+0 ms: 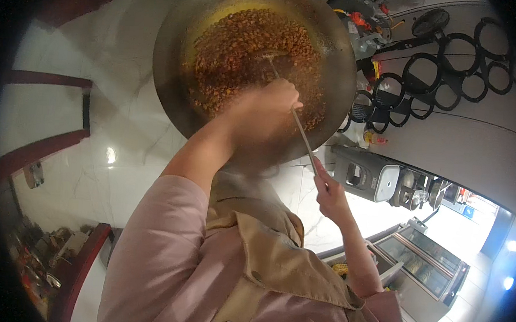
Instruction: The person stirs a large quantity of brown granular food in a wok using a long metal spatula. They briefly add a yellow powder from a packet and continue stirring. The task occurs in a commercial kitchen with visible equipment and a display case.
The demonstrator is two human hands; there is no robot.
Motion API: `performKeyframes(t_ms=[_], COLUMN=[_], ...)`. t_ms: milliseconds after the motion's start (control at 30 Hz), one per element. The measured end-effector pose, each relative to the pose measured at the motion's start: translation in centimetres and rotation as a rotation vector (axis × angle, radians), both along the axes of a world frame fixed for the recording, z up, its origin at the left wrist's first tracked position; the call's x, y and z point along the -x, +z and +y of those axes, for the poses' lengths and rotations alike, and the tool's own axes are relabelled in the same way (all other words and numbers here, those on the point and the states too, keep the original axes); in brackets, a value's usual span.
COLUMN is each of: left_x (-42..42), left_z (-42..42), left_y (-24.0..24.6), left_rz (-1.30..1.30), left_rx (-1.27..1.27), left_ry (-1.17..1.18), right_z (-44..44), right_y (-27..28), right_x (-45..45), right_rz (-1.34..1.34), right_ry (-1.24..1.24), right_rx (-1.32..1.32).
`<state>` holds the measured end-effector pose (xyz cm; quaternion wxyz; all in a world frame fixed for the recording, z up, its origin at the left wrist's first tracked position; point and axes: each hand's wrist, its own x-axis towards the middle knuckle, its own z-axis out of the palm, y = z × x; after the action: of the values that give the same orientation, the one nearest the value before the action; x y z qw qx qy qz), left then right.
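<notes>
A large metal wok point(170, 77) lies before me, holding a reddish-brown, grainy food mixture point(251, 34) with yellowish oil along its far edge. My left hand point(281, 94), slightly blurred, grips the middle of a long thin metal handle point(304, 135) above the food. Lower down, outside the wok's near right rim, my right hand point(329, 195) is closed around the same handle near its end. The handle slants up and left into the mixture, where the tool's head is mostly buried, so its shape cannot be told. Haze blurs the wok's near side.
At right, a black rack of rings point(422, 73) stands by a grey panel point(469, 137). Below it are a small bottle point(375, 137), a grey bin-like container point(362, 173) and a glass-topped freezer point(428, 257). Dark red frames point(48, 78) edge the left. My tan apron point(287, 267) hangs below.
</notes>
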<state>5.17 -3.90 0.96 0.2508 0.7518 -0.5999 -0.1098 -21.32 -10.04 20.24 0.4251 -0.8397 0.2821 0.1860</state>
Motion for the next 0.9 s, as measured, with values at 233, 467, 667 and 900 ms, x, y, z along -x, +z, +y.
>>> performKeyframes(t_ms=[233,467,667,900], left_x=[6.6,9.3,-2.0,15.6], left_z=[-1.0,2.1,1.0,-1.5], left_y=[-0.4,1.2,3.3,10.2], left_rz=[0.179,0.251,-0.069,0.198], left_rx=[-0.178,-0.017,-0.240,-0.120], left_ry=[0.022,0.118,-0.035,-0.123], right_z=[-0.5,-0.7,0.3,-6.5], right_y=[4.3,6.8,-0.1,15.6], right_x=[3.0,2.4,-0.6,11.0], right_rz=[0.324,0.484,-0.010,0.422], right_ry=[-0.089,-0.131,-0.192,-0.240], right_rx=[-0.038,-0.158,-0.291,-0.294])
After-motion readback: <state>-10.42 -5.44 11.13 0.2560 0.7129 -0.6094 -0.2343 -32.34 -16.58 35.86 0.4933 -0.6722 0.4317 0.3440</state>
